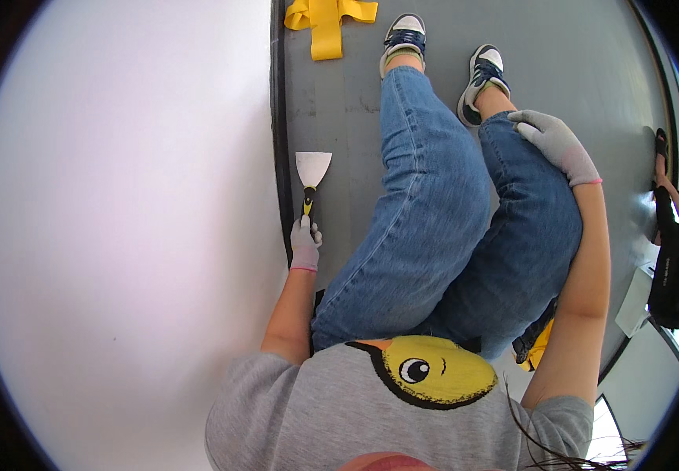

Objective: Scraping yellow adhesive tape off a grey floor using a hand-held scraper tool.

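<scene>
My left hand (306,242), in a light grey glove with a pink cuff edge, grips the black and yellow handle of a wide-bladed scraper (313,169). The pale blade points away from me and lies over the grey floor (339,194), close beside the black baseboard (280,147). My right hand (554,147), gloved the same way, rests on my jeans near the right knee and holds no tool. Yellow tape strips (326,29) lie on the floor beyond the scraper. Faint dark marks show on the floor between the strips and the blade.
A white wall (139,206) rises along my left side. My legs and sneakers (405,41) stretch out over the floor. At the far right another person in black (669,259) is near a white box-like object (634,300). Something yellow and black (536,347) lies beside my right hip.
</scene>
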Demonstrator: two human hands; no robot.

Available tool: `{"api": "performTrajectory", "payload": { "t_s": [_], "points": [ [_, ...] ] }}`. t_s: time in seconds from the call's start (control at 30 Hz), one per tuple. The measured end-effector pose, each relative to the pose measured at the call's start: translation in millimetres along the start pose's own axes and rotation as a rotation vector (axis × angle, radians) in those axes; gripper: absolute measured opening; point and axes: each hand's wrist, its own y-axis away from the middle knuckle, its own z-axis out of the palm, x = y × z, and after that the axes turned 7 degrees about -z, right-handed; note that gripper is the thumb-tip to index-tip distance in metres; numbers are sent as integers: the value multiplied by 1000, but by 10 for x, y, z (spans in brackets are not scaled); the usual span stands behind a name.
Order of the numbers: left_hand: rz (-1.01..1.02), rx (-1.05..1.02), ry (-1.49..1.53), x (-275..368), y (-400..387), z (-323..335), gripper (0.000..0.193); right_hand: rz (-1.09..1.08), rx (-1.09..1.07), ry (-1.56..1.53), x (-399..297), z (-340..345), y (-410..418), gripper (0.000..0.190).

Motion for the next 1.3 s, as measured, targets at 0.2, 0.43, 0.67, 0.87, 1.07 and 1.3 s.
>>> {"api": "performTrajectory", "payload": {
  "t_s": [0.2, 0.43, 0.67, 0.87, 1.07, 1.3],
  "points": [
    [103, -2, -46, 621, -474, 470, 23, 26, 16, -12, 12, -16, 35, 35],
    [158, -29, -22, 1995, -824, 1582, 29, -60, 40, -48, -20, -29, 95, 36],
    [283, -110, -98, 3144, 97, 2104, 19, -102, 244, -88, -9, -80, 274, 36],
    [1218, 467, -1104, 3467, 1733, 2047, 40, -266, 538, -139, -411, -171, 408, 36],
    [1603, 743, -1231, 3349, 3005, 1913, 39, -443, 433, -315, -1206, -65, 619, 37],
    [1572, 656, -1142, 2650, 3743, 1774, 33, -554, 194, -829, -2060, 67, 843, 47]
  ]
}}
